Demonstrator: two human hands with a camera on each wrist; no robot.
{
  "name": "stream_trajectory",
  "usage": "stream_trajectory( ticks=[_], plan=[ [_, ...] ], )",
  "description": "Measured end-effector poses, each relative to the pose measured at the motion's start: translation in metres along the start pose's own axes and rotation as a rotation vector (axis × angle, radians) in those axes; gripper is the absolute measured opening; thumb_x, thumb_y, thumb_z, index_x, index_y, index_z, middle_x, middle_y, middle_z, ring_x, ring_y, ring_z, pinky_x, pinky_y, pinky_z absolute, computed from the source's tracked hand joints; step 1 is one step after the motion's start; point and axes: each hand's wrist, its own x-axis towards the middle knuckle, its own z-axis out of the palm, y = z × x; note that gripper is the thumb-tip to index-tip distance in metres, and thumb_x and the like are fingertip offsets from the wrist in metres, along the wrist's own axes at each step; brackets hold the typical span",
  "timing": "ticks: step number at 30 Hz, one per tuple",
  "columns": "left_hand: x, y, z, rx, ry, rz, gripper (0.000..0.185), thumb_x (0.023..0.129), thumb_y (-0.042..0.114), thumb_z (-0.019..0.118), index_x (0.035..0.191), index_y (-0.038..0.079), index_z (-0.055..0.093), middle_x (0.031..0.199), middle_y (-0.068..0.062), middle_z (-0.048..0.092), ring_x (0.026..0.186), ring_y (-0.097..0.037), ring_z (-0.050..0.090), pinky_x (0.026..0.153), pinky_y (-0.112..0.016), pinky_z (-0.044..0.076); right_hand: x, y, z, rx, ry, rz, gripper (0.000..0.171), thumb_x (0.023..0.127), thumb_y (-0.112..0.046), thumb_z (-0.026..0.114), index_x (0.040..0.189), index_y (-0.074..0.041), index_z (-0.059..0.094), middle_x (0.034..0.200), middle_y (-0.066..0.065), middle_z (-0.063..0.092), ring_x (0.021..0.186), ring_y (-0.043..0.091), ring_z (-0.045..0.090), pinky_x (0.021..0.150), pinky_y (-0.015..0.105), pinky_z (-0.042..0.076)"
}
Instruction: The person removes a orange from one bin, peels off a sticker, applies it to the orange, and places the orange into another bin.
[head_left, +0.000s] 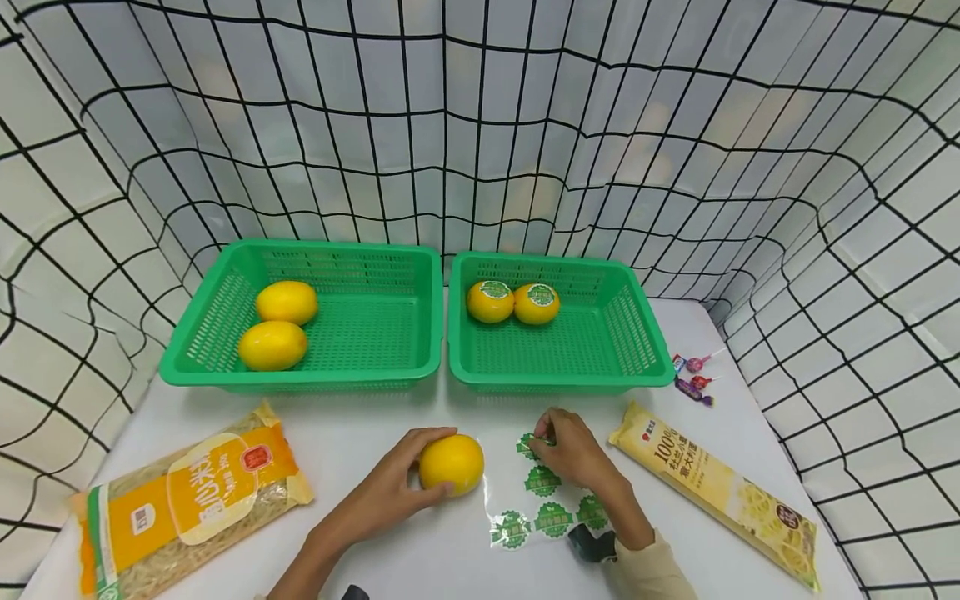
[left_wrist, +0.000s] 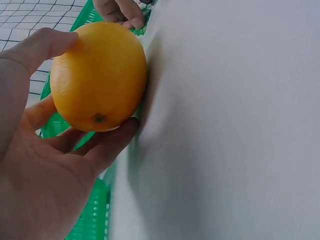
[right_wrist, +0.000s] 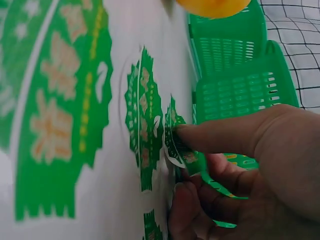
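A yellow lemon (head_left: 452,463) is held against the white table (head_left: 390,550) by the left hand (head_left: 390,492), thumb and fingers curled round it. A green sticker (right_wrist: 175,145) is pinched between thumb and forefinger of the right hand (head_left: 573,450), its edge lifted off the clear sticker sheet (head_left: 543,500) (just right of the lemon). Two green baskets (head_left: 375,333) are seen behind, each holding two lemons.

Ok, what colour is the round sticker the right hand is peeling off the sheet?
Green with white edging; the round sticker pinched by the right hand shows best in the right wrist view.
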Motion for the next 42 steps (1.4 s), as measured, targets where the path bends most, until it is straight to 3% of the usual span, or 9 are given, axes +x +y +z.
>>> stream_trajectory(
  ticks=[5, 8, 16, 19, 24, 28, 34, 39, 42],
  plan=[
    [0.005, -0.003, 0.003, -0.07, 0.056, -0.001, 0.066, 0.097, 0.027, 0.081, 0.153, 0.014, 0.05, 0.152, -0.004, 0.054, 0.135, -0.025, 0.055, 0.114, -0.039, 0.049, -0.001, -0.001, -0.011, 0.184, -0.097, 0.0, 0.02, 0.101, -0.006, 0.07, 0.112, -0.004, 0.053, 0.099, 0.007, 0.055, 0.091, 0.019, 0.053, 0.076, 0.026, 0.047],
    [0.007, -0.006, 0.002, -0.117, 0.081, 0.004, 0.067, 0.097, 0.024, 0.081, 0.153, 0.011, 0.049, 0.154, -0.008, 0.053, 0.138, -0.029, 0.054, 0.115, -0.04, 0.049, -0.001, -0.002, -0.017, 0.269, -0.105, -0.022, 0.024, 0.101, -0.005, 0.07, 0.117, -0.001, 0.052, 0.104, 0.011, 0.056, 0.095, 0.021, 0.055, 0.079, 0.026, 0.049],
    [0.005, -0.007, -0.003, -0.16, 0.051, -0.028, 0.069, 0.1, 0.025, 0.077, 0.158, 0.011, 0.043, 0.162, -0.013, 0.043, 0.147, -0.034, 0.045, 0.117, -0.041, 0.046, -0.007, -0.005, -0.008, 0.339, 0.114, 0.037, 0.023, 0.098, -0.001, 0.073, 0.117, -0.004, 0.059, 0.112, 0.016, 0.064, 0.093, 0.018, 0.064, 0.074, 0.025, 0.053],
    [0.005, -0.007, -0.004, -0.172, 0.045, -0.031, 0.069, 0.101, 0.025, 0.076, 0.159, 0.011, 0.042, 0.164, -0.014, 0.041, 0.149, -0.036, 0.042, 0.118, -0.041, 0.045, -0.012, -0.023, -0.008, 0.429, 0.146, -0.009, 0.021, 0.098, -0.002, 0.073, 0.115, -0.004, 0.06, 0.113, 0.018, 0.065, 0.097, 0.019, 0.066, 0.081, 0.025, 0.057],
    [0.006, -0.008, -0.003, -0.205, 0.045, -0.037, 0.07, 0.102, 0.022, 0.075, 0.16, 0.008, 0.04, 0.166, -0.015, 0.039, 0.152, -0.036, 0.039, 0.118, -0.038, 0.045, -0.008, -0.063, 0.003, 0.604, 0.071, -0.165, 0.021, 0.098, -0.002, 0.072, 0.114, 0.001, 0.059, 0.116, 0.023, 0.062, 0.102, 0.024, 0.067, 0.091, 0.027, 0.06],
    [0.007, -0.007, -0.001, -0.23, 0.035, -0.038, 0.068, 0.102, 0.021, 0.074, 0.16, 0.007, 0.039, 0.166, -0.015, 0.039, 0.153, -0.036, 0.038, 0.118, -0.037, 0.045, -0.001, -0.08, 0.025, 0.484, 0.095, -0.287, 0.014, 0.099, -0.002, 0.072, 0.109, -0.005, 0.063, 0.109, 0.015, 0.067, 0.097, 0.018, 0.068, 0.093, 0.028, 0.059],
    [0.005, -0.006, 0.003, -0.265, 0.018, -0.045, 0.065, 0.102, 0.021, 0.074, 0.158, 0.01, 0.042, 0.165, -0.015, 0.04, 0.151, -0.035, 0.041, 0.116, -0.032, 0.046, -0.002, -0.079, 0.05, 0.228, 0.292, -0.456, 0.018, 0.097, 0.006, 0.071, 0.1, -0.01, 0.063, 0.108, 0.006, 0.067, 0.101, 0.019, 0.068, 0.093, 0.033, 0.06],
    [0.002, -0.008, 0.003, -0.257, 0.007, -0.053, 0.066, 0.103, 0.023, 0.074, 0.159, 0.01, 0.041, 0.166, -0.016, 0.039, 0.151, -0.035, 0.041, 0.116, -0.031, 0.046, -0.011, -0.071, 0.056, 0.02, 0.346, -0.487, 0.014, 0.095, -0.007, 0.08, 0.107, -0.013, 0.075, 0.125, 0.004, 0.07, 0.12, 0.02, 0.062, 0.103, 0.04, 0.055],
    [0.0, -0.007, 0.002, -0.222, 0.005, -0.043, 0.067, 0.103, 0.024, 0.073, 0.16, 0.009, 0.04, 0.165, -0.016, 0.041, 0.149, -0.036, 0.044, 0.116, -0.032, 0.047, -0.014, -0.067, 0.057, -0.045, 0.335, -0.474, 0.024, 0.095, -0.021, 0.083, 0.118, -0.015, 0.081, 0.132, 0.002, 0.072, 0.126, 0.019, 0.061, 0.104, 0.042, 0.055]
  ],
)
